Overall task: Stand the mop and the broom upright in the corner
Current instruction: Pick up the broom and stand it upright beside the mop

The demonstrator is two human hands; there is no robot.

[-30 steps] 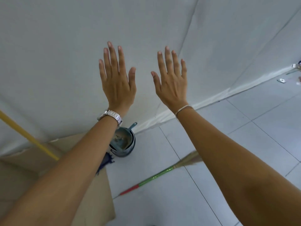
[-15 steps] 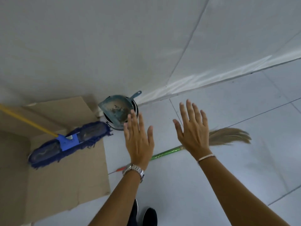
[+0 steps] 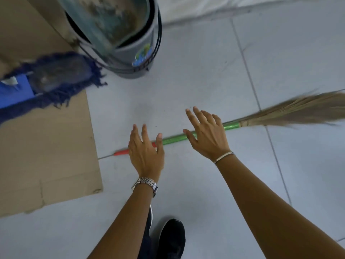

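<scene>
The broom (image 3: 291,111) lies flat on the tiled floor, its straw head at the right and its green and red handle running left. My left hand (image 3: 146,153) hovers over the red end of the handle with fingers spread and empty. Over the green part, my right hand (image 3: 207,136) is also spread and empty. The blue mop head (image 3: 54,81) rests on the cardboard at the left; its handle is out of frame.
A grey bucket (image 3: 138,58) with a dustpan (image 3: 113,17) in it stands at the top, beside the mop head. A flat cardboard sheet (image 3: 46,150) covers the floor at the left. My black shoe (image 3: 171,238) is at the bottom. A white sheet (image 3: 242,2) meets the floor behind.
The view has tilted down from the wall to the floor. Both hands have dropped from raised in front of the wall to just over the broom handle.
</scene>
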